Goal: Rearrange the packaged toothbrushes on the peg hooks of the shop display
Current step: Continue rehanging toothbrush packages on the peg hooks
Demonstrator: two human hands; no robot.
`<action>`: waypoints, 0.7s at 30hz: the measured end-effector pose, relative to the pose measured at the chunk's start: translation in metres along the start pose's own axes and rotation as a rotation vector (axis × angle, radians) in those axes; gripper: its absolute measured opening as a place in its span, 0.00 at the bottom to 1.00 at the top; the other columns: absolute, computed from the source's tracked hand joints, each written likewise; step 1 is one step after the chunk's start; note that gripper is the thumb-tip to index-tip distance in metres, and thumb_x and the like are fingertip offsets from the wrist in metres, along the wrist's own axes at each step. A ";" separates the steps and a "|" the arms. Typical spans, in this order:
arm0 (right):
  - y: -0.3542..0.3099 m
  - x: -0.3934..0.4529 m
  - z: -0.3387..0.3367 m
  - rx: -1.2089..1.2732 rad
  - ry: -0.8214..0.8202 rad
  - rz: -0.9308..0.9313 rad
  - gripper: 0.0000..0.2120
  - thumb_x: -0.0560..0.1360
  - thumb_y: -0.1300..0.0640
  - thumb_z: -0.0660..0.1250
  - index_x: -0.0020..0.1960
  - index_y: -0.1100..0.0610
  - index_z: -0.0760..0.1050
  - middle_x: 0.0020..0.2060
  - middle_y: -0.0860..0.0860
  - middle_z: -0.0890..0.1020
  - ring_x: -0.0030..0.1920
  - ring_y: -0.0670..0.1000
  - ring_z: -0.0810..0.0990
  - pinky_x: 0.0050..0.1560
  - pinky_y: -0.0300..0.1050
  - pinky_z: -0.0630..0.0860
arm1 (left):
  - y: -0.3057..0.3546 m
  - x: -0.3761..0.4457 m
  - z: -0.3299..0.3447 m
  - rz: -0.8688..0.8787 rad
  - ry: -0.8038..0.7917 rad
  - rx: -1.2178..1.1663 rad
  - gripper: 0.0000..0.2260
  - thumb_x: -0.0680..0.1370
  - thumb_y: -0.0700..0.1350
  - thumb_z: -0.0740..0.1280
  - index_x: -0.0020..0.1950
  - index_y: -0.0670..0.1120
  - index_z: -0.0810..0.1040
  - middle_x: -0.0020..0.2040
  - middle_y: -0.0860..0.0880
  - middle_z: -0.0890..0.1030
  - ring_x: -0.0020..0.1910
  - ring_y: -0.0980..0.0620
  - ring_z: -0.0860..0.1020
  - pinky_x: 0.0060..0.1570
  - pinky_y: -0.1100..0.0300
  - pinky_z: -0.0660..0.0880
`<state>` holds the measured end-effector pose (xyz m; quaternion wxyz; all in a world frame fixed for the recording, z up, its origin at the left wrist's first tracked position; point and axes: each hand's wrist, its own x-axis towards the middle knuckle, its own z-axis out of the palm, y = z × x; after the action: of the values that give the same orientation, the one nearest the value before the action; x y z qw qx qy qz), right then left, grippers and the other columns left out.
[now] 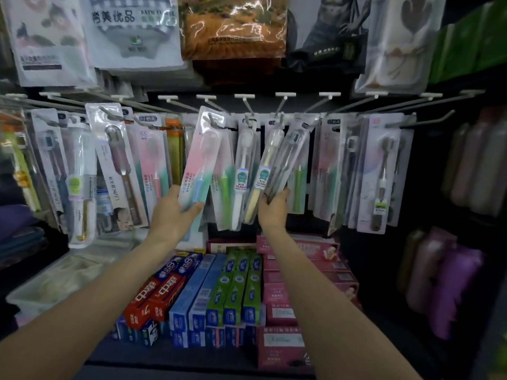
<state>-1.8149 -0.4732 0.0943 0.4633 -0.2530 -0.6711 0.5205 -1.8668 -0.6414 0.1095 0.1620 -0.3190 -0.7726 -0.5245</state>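
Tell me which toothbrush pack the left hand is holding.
The pink-to-teal gradient pack, tilted on its hook: the left hand grips its lower end. The dark toothbrush pack is in the right hand.

Two bare forearms enter from the lower corners of the frame, one from the lower left and one from the lower right, narrowing toward the wrists near the middle. No sleeve shows on either arm up to the frame edge. The left hand [171, 215] sits just left of centre and the right hand [273, 209] just right of centre, both gloveless. The wrists and fingers show no watch, band or ring. Fingernails are too blurred to make out
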 end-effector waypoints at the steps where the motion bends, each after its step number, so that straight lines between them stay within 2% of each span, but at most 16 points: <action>1: 0.000 0.001 0.002 0.000 -0.010 0.009 0.22 0.78 0.61 0.59 0.69 0.63 0.56 0.59 0.59 0.74 0.58 0.58 0.75 0.60 0.52 0.73 | 0.000 0.000 -0.001 0.004 0.001 0.003 0.16 0.77 0.44 0.66 0.61 0.39 0.70 0.53 0.47 0.75 0.50 0.49 0.72 0.50 0.58 0.69; 4: -0.001 0.000 -0.004 -0.049 0.074 0.003 0.19 0.78 0.64 0.58 0.67 0.65 0.60 0.60 0.60 0.72 0.58 0.58 0.74 0.60 0.49 0.72 | -0.002 0.000 -0.004 0.013 0.008 0.010 0.14 0.76 0.43 0.67 0.60 0.40 0.72 0.53 0.44 0.77 0.50 0.46 0.75 0.48 0.57 0.71; 6: -0.002 -0.003 -0.019 -0.079 0.179 0.014 0.18 0.78 0.65 0.58 0.67 0.66 0.61 0.59 0.61 0.73 0.56 0.57 0.75 0.54 0.45 0.71 | -0.002 0.000 -0.005 0.016 0.011 0.019 0.15 0.76 0.43 0.67 0.60 0.39 0.72 0.51 0.45 0.77 0.50 0.45 0.75 0.47 0.57 0.70; 8: -0.004 -0.008 -0.038 -0.053 0.201 -0.015 0.20 0.78 0.65 0.57 0.69 0.63 0.60 0.57 0.60 0.76 0.51 0.56 0.76 0.47 0.43 0.70 | -0.002 0.000 -0.004 0.005 0.019 0.024 0.14 0.76 0.43 0.67 0.59 0.39 0.71 0.49 0.46 0.75 0.48 0.46 0.74 0.46 0.57 0.70; 11: -0.010 -0.018 -0.063 0.062 0.144 -0.100 0.23 0.79 0.64 0.58 0.72 0.54 0.58 0.66 0.52 0.69 0.54 0.53 0.76 0.50 0.44 0.74 | 0.000 -0.003 0.002 -0.014 0.018 0.015 0.15 0.76 0.44 0.66 0.58 0.37 0.70 0.49 0.42 0.75 0.48 0.45 0.73 0.44 0.57 0.68; 12: -0.013 -0.019 -0.071 0.099 0.107 -0.097 0.25 0.79 0.65 0.58 0.73 0.50 0.57 0.67 0.48 0.66 0.55 0.54 0.78 0.48 0.43 0.77 | 0.002 -0.004 0.005 -0.019 0.016 0.011 0.16 0.77 0.45 0.66 0.58 0.36 0.70 0.51 0.40 0.75 0.50 0.44 0.73 0.45 0.57 0.68; 13: -0.016 -0.021 -0.080 0.118 0.060 -0.079 0.26 0.79 0.65 0.57 0.73 0.47 0.57 0.65 0.46 0.66 0.46 0.51 0.78 0.40 0.40 0.77 | 0.004 -0.006 0.008 -0.027 0.010 0.005 0.17 0.77 0.45 0.66 0.60 0.36 0.69 0.53 0.39 0.75 0.53 0.42 0.74 0.46 0.56 0.68; 14: -0.018 -0.020 -0.089 0.115 0.006 -0.053 0.27 0.79 0.65 0.57 0.74 0.46 0.56 0.61 0.46 0.67 0.48 0.51 0.80 0.32 0.36 0.75 | 0.006 -0.007 0.011 -0.037 0.007 -0.009 0.18 0.77 0.45 0.66 0.62 0.36 0.69 0.55 0.40 0.75 0.56 0.41 0.73 0.49 0.56 0.68; 15: -0.021 -0.019 -0.098 0.108 -0.049 -0.031 0.27 0.79 0.64 0.57 0.74 0.45 0.56 0.56 0.46 0.68 0.49 0.46 0.77 0.26 0.33 0.72 | 0.009 -0.009 0.012 -0.048 0.001 -0.024 0.18 0.77 0.45 0.65 0.62 0.36 0.68 0.56 0.41 0.74 0.59 0.41 0.72 0.50 0.57 0.68; 16: -0.021 -0.016 -0.107 0.089 -0.095 -0.019 0.27 0.79 0.65 0.57 0.74 0.45 0.57 0.54 0.47 0.69 0.39 0.42 0.79 0.24 0.32 0.69 | 0.011 -0.010 0.014 -0.058 -0.005 -0.038 0.18 0.77 0.45 0.65 0.62 0.36 0.68 0.55 0.42 0.74 0.59 0.41 0.72 0.50 0.57 0.68; 17: -0.024 -0.013 -0.116 0.054 -0.118 -0.017 0.27 0.79 0.65 0.58 0.73 0.44 0.58 0.56 0.50 0.71 0.39 0.42 0.77 0.25 0.32 0.69 | 0.013 -0.012 0.014 -0.066 -0.010 -0.044 0.17 0.77 0.45 0.65 0.60 0.36 0.68 0.53 0.43 0.74 0.58 0.41 0.72 0.48 0.57 0.67; 18: -0.026 -0.010 -0.123 -0.001 -0.116 -0.017 0.27 0.78 0.65 0.58 0.72 0.45 0.59 0.61 0.53 0.70 0.41 0.45 0.77 0.27 0.33 0.70 | 0.014 -0.012 0.014 -0.073 -0.014 -0.053 0.16 0.77 0.45 0.65 0.59 0.36 0.69 0.52 0.43 0.74 0.58 0.40 0.72 0.48 0.57 0.67; 19: -0.031 -0.009 -0.131 -0.065 -0.111 -0.021 0.27 0.78 0.65 0.59 0.72 0.45 0.59 0.65 0.53 0.69 0.40 0.47 0.76 0.27 0.36 0.71 | 0.016 -0.014 0.014 -0.084 -0.019 -0.065 0.16 0.77 0.45 0.65 0.60 0.37 0.69 0.53 0.42 0.74 0.58 0.41 0.72 0.49 0.56 0.68; 21: -0.042 -0.006 -0.145 -0.235 -0.120 -0.057 0.27 0.78 0.65 0.59 0.73 0.48 0.59 0.63 0.52 0.70 0.39 0.49 0.76 0.31 0.40 0.73 | 0.020 -0.017 0.012 -0.100 -0.018 -0.098 0.18 0.77 0.44 0.65 0.63 0.37 0.68 0.60 0.42 0.73 0.61 0.43 0.71 0.55 0.56 0.67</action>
<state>-1.6777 -0.4241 0.1355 0.4041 -0.2549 -0.7607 0.4393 -1.8402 -0.6309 0.1088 0.1128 -0.2922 -0.7623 -0.5664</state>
